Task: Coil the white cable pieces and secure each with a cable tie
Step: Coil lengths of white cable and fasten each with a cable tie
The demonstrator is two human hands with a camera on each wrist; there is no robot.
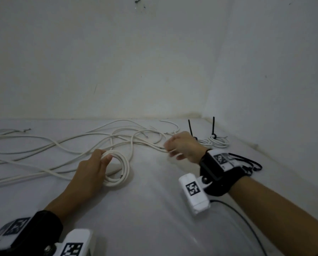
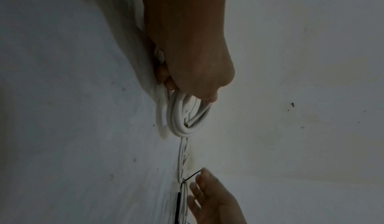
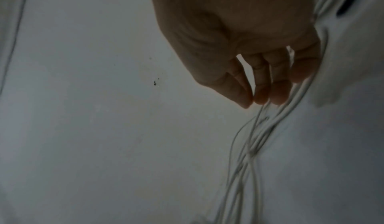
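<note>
White cable coil (image 1: pixel 117 169) at frame centre-left on worktop (image 1: pixel 154 209). Left hand (image 1: pixel 91 169) grips coil, fingers curled round loops. Right hand (image 1: pixel 184 146) centre-right, fingers pinching loose cable strand (image 1: pixel 147 143). Two tied coils (image 1: pixel 216 141) behind.

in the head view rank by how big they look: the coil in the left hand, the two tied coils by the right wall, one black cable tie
1. Coil in the left hand, though nearest the camera.
2. Tied coils.
3. Black cable tie.
</note>
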